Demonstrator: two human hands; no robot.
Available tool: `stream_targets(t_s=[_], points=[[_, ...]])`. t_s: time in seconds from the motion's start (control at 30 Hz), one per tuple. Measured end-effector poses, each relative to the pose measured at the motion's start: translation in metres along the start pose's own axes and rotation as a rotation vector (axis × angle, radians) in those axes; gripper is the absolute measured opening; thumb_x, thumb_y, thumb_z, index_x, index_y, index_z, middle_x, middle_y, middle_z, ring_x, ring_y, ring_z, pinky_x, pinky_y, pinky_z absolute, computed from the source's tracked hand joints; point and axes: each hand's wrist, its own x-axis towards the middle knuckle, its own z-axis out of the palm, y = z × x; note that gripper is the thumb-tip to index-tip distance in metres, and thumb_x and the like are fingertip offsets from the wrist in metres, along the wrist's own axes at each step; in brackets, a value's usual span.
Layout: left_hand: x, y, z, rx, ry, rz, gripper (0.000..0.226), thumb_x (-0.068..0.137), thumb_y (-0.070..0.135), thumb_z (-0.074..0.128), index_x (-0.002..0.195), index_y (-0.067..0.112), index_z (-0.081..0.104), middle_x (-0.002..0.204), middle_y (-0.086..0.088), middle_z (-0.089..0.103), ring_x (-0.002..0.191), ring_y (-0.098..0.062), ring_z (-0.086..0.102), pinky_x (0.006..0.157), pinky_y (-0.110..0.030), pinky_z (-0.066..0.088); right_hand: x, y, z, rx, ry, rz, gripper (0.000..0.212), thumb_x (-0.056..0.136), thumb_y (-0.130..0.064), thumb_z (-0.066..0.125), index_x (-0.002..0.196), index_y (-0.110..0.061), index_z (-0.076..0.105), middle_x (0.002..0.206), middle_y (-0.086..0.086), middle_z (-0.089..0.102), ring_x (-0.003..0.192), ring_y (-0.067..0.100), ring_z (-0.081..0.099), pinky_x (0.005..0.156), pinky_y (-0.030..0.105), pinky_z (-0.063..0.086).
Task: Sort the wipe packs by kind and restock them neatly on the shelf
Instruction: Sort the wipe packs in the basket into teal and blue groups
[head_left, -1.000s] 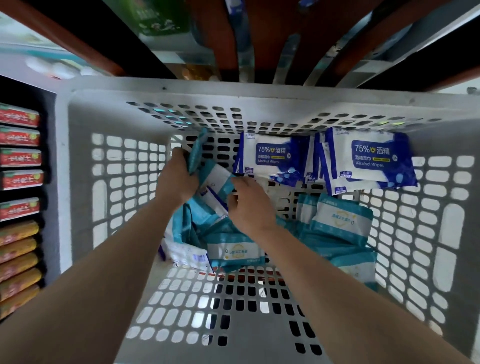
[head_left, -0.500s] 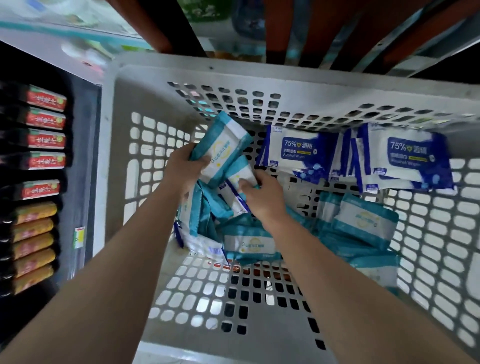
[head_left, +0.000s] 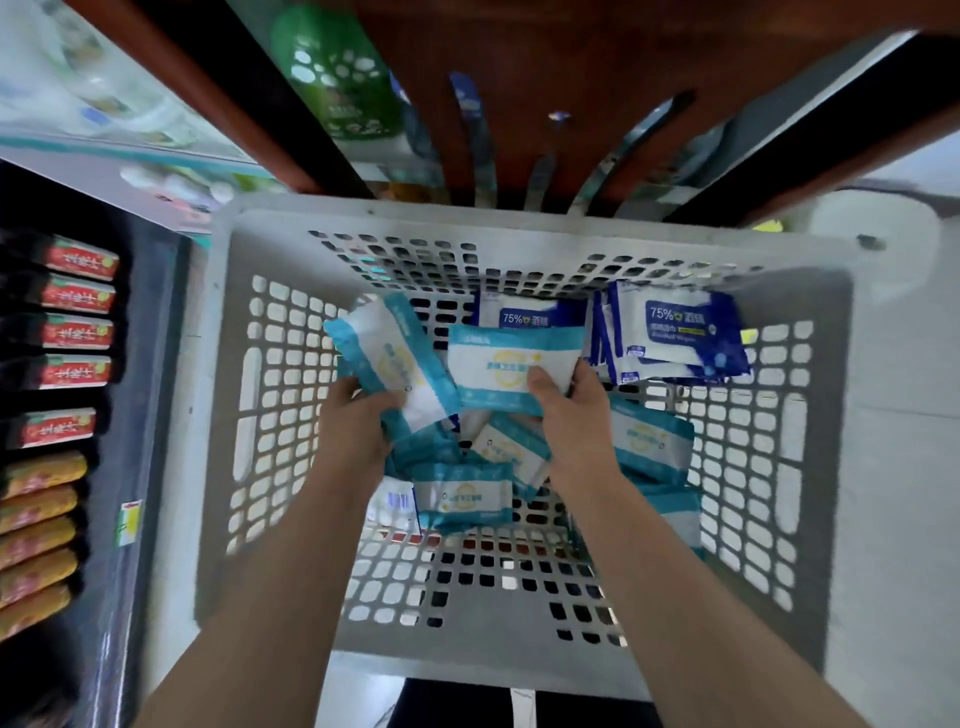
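The left hand (head_left: 358, 426) grips a tilted teal-and-white soft wipe pack (head_left: 389, 358) at ten o'clock in the white perforated plastic basket (head_left: 467, 654). The right hand (head_left: 566, 415) pinches a second teal-and-white pack (head_left: 506, 364) just beside it, thumb on its face. This second pack hides the lower part of a blue-and-white alcohol wipe pack (head_left: 524, 314) leaning at twelve o'clock. More blue-and-white packs (head_left: 675, 332) stand at two o'clock. Loose teal packs (head_left: 462, 493) lie heaped below both wrists, with others at four o'clock. Outside the basket, at nine o'clock, a dark shelf (head_left: 150, 364) carries red-labelled packets (head_left: 78, 332) above yellow packets (head_left: 41, 519). Brown shelf boards (head_left: 571, 62) and a blurred green bottle (head_left: 343, 78) show at twelve o'clock.
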Motion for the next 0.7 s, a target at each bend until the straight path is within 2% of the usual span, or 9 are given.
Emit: stream_targets(t_s=[0.1, 0.13, 0.2, 0.27, 0.33, 0.47, 0.57, 0.63, 0.7], points=[[-0.010, -0.013, 0.012, -0.102, -0.019, -0.071, 0.032, 0.085, -0.013, 0.053, 0.101, 0.015, 0.055, 0.104, -0.008, 0.067, 0.087, -0.026, 0.066, 0.078, -0.046, 0.054, -0.004, -0.005, -0.013, 0.060, 0.046, 0.033, 0.022, 0.095, -0.010, 0.057, 0.114, -0.021, 0.060, 0.110, -0.003, 0.068, 0.105, 0.018, 0.064, 0.094, 0.041, 0.053], [-0.013, -0.017, 0.017, -0.132, -0.029, -0.101, 0.031, 0.085, -0.012, 0.053, 0.098, 0.016, 0.055, 0.102, -0.007, 0.066, 0.087, -0.025, 0.065, 0.078, -0.045, 0.053, -0.005, -0.006, -0.017, 0.082, 0.065, 0.038, 0.023, 0.095, -0.011, 0.057, 0.116, -0.021, 0.059, 0.110, -0.003, 0.068, 0.105, 0.018, 0.064, 0.092, 0.039, 0.054], [-0.016, -0.024, 0.028, -0.202, -0.020, -0.177, 0.029, 0.087, -0.011, 0.053, 0.096, 0.016, 0.057, 0.096, -0.005, 0.066, 0.084, -0.022, 0.063, 0.068, -0.037, 0.055, -0.008, -0.007, -0.026, 0.114, 0.114, 0.028, 0.019, 0.095, -0.013, 0.057, 0.109, -0.026, 0.059, 0.105, -0.005, 0.068, 0.102, 0.017, 0.065, 0.091, 0.038, 0.054], [-0.018, -0.030, 0.038, -0.269, 0.010, -0.245, 0.028, 0.087, -0.011, 0.054, 0.103, 0.013, 0.057, 0.093, -0.006, 0.065, 0.086, -0.023, 0.063, 0.061, -0.033, 0.054, -0.011, -0.007, -0.033, 0.130, 0.147, 0.019, 0.017, 0.095, -0.015, 0.058, 0.106, -0.028, 0.057, 0.104, -0.005, 0.067, 0.100, 0.017, 0.065, 0.090, 0.037, 0.054], [-0.019, -0.036, 0.043, -0.318, 0.031, -0.278, 0.030, 0.088, -0.010, 0.054, 0.110, 0.010, 0.055, 0.094, -0.007, 0.064, 0.089, -0.025, 0.063, 0.065, -0.035, 0.053, -0.015, -0.006, -0.038, 0.158, 0.153, 0.028, 0.021, 0.095, -0.015, 0.057, 0.113, -0.026, 0.056, 0.105, -0.006, 0.066, 0.099, 0.015, 0.064, 0.087, 0.034, 0.054], [-0.024, -0.046, 0.043, -0.349, 0.043, -0.311, 0.021, 0.089, -0.008, 0.053, 0.101, 0.009, 0.058, 0.101, -0.011, 0.064, 0.091, -0.025, 0.062, 0.076, -0.036, 0.054, -0.020, 0.001, -0.047, 0.194, 0.133, 0.060, 0.023, 0.096, -0.015, 0.057, 0.116, -0.025, 0.055, 0.103, -0.009, 0.065, 0.094, 0.009, 0.063, 0.080, 0.026, 0.052], [-0.033, -0.053, 0.047, -0.370, -0.038, -0.342, 0.020, 0.093, -0.004, 0.049, 0.108, 0.006, 0.056, 0.099, -0.012, 0.065, 0.090, -0.024, 0.063, 0.081, -0.034, 0.054, -0.023, 0.011, -0.043, 0.193, 0.090, 0.117, 0.023, 0.095, -0.013, 0.057, 0.116, -0.023, 0.057, 0.106, -0.004, 0.067, 0.098, 0.015, 0.065, 0.087, 0.035, 0.054], [-0.043, -0.057, 0.055, -0.397, -0.109, -0.372, 0.019, 0.095, 0.001, 0.043, 0.104, 0.006, 0.058, 0.097, -0.012, 0.065, 0.089, -0.024, 0.062, 0.087, -0.035, 0.051, -0.022, 0.016, -0.041, 0.175, 0.089, 0.164, 0.023, 0.093, -0.013, 0.060, 0.114, -0.022, 0.059, 0.108, -0.001, 0.068, 0.100, 0.019, 0.066, 0.093, 0.042, 0.053], [-0.053, -0.064, 0.062, -0.388, -0.142, -0.381, 0.026, 0.096, 0.010, 0.036, 0.105, 0.009, 0.060, 0.098, -0.013, 0.066, 0.092, -0.025, 0.061, 0.093, -0.039, 0.046, -0.018, 0.019, -0.044, 0.167, 0.087, 0.213, 0.021, 0.091, -0.010, 0.063, 0.108, -0.021, 0.061, 0.107, 0.002, 0.069, 0.098, 0.020, 0.067, 0.092, 0.044, 0.054]])
